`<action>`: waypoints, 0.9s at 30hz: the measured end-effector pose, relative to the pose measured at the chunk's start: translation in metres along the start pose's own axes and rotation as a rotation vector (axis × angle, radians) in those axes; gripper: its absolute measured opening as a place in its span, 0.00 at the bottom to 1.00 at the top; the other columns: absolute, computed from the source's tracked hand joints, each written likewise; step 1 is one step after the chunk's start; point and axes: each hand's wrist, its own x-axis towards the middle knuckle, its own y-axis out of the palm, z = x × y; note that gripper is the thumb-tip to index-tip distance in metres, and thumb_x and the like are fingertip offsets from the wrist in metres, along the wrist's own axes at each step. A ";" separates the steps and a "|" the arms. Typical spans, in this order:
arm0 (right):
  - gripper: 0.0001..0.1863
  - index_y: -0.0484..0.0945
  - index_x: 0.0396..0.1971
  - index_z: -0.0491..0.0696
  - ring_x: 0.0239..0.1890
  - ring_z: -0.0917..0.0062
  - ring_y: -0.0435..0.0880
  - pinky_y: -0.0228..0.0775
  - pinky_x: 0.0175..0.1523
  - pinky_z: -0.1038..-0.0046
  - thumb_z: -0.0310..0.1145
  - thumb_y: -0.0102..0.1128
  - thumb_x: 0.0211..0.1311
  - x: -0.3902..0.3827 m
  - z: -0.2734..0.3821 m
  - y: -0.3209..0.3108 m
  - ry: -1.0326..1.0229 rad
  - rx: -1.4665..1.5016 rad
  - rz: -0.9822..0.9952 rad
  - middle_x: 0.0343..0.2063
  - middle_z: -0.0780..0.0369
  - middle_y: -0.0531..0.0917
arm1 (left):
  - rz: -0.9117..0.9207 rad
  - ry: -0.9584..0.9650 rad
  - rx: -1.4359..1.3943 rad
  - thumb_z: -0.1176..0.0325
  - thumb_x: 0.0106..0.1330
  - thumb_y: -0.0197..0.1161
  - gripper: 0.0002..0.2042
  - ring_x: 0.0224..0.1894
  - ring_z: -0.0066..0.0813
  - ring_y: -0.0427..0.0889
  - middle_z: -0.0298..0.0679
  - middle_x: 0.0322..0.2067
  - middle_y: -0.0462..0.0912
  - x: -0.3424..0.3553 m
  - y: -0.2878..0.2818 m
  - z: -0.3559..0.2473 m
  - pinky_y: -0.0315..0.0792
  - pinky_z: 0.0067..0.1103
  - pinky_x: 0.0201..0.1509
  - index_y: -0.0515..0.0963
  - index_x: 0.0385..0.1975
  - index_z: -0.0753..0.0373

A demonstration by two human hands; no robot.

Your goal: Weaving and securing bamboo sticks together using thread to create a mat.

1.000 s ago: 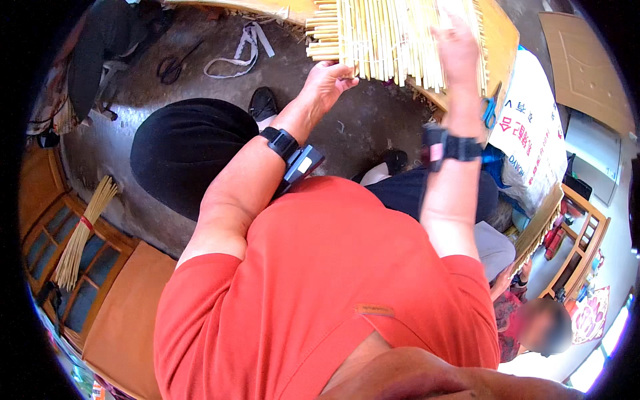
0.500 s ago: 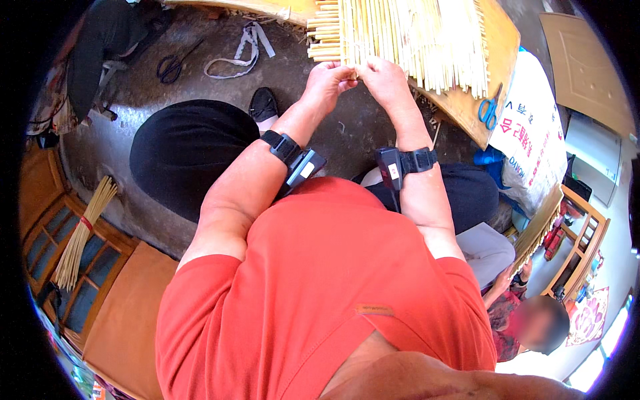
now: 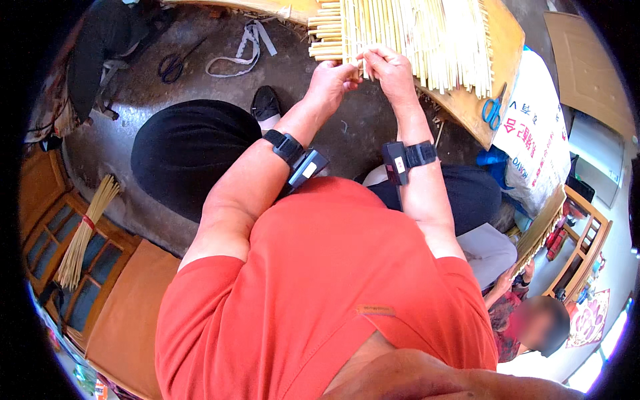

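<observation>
A mat of pale straw-like stalks (image 3: 413,40), laid side by side, lies at the far middle on a wooden board (image 3: 503,40). At its near left edge my left hand (image 3: 333,83) is closed, thumb against fingers, by the stalk ends. What it pinches is too small to make out. Just to its right, my right hand (image 3: 392,72) is closed too, its fingertips pressed together over the mat's near edge. Whatever lies between those fingertips is hidden. Blue-handled scissors (image 3: 491,115) rest on the board, right of the mat.
Dark-handled scissors (image 3: 171,68) and a white strap (image 3: 250,53) lie on the floor at far left. A tied stalk bundle (image 3: 87,233) rests on a wooden chair (image 3: 120,313) at left. A white printed sack (image 3: 533,133) stands at right; behind it another person (image 3: 510,320) holds stalks.
My right hand has lifted slightly away from the left, its fingers now over the mat's edge. My left hand stays nearly where it was, still pinched.
</observation>
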 end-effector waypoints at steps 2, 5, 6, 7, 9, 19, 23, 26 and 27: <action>0.08 0.80 0.35 0.41 0.43 0.74 0.82 0.71 0.55 0.73 0.30 0.55 0.70 0.011 -0.003 -0.004 -0.199 -0.233 0.044 0.33 0.61 0.84 | 0.028 -0.031 -0.031 0.67 0.66 0.67 0.11 0.30 0.24 0.81 0.34 0.33 0.82 0.003 -0.002 0.004 0.76 0.20 0.33 0.77 0.44 0.63; 0.13 0.82 0.32 0.43 0.29 0.85 0.79 0.70 0.36 0.82 0.35 0.53 0.71 0.031 -0.010 -0.002 0.025 0.286 0.134 0.29 0.65 0.85 | 0.055 -0.059 -0.057 0.67 0.66 0.67 0.09 0.29 0.22 0.79 0.32 0.32 0.81 0.007 -0.004 0.006 0.74 0.20 0.32 0.76 0.41 0.61; 0.13 0.79 0.30 0.45 0.25 0.87 0.75 0.68 0.32 0.84 0.36 0.51 0.72 0.035 -0.013 0.001 0.086 0.382 0.179 0.24 0.67 0.81 | 0.049 -0.061 -0.072 0.67 0.66 0.67 0.09 0.29 0.22 0.79 0.32 0.31 0.81 0.008 -0.003 0.007 0.73 0.20 0.31 0.76 0.40 0.61; 0.13 0.78 0.30 0.45 0.24 0.87 0.73 0.67 0.32 0.84 0.36 0.51 0.72 0.039 -0.014 0.002 0.102 0.417 0.177 0.23 0.68 0.78 | 0.035 -0.071 -0.087 0.67 0.66 0.67 0.08 0.28 0.21 0.78 0.31 0.31 0.81 0.009 -0.002 0.006 0.73 0.19 0.31 0.76 0.39 0.60; 0.11 0.75 0.31 0.46 0.23 0.86 0.70 0.65 0.30 0.83 0.35 0.49 0.72 0.046 -0.017 0.003 0.185 0.443 0.159 0.21 0.68 0.74 | 0.017 -0.075 -0.098 0.65 0.66 0.67 0.09 0.26 0.20 0.76 0.30 0.29 0.79 0.010 0.001 0.004 0.71 0.18 0.29 0.77 0.38 0.60; 0.12 0.71 0.28 0.46 0.18 0.88 0.59 0.53 0.23 0.85 0.35 0.51 0.72 0.053 -0.017 0.004 0.235 0.647 0.164 0.17 0.72 0.62 | 0.006 0.001 -0.049 0.64 0.63 0.71 0.10 0.24 0.18 0.74 0.31 0.27 0.79 0.003 0.003 0.001 0.68 0.17 0.27 0.79 0.34 0.62; 0.12 0.71 0.28 0.46 0.18 0.88 0.59 0.52 0.22 0.85 0.35 0.51 0.72 0.054 -0.019 0.002 0.241 0.647 0.165 0.16 0.72 0.62 | 0.018 0.002 -0.024 0.65 0.63 0.70 0.10 0.25 0.20 0.76 0.31 0.28 0.80 0.005 -0.002 0.004 0.69 0.18 0.28 0.79 0.35 0.62; 0.11 0.72 0.28 0.45 0.17 0.89 0.60 0.52 0.21 0.85 0.34 0.51 0.72 0.055 -0.022 -0.002 0.255 0.705 0.160 0.16 0.72 0.62 | 0.033 0.007 0.008 0.65 0.63 0.69 0.09 0.26 0.21 0.77 0.32 0.29 0.80 0.008 -0.005 0.005 0.70 0.18 0.28 0.79 0.36 0.63; 0.11 0.72 0.28 0.45 0.17 0.89 0.60 0.52 0.21 0.85 0.34 0.51 0.72 0.055 -0.023 -0.001 0.239 0.750 0.182 0.16 0.72 0.62 | 0.022 0.002 0.006 0.65 0.63 0.69 0.10 0.26 0.21 0.77 0.33 0.29 0.81 0.009 -0.005 0.005 0.70 0.19 0.28 0.79 0.37 0.63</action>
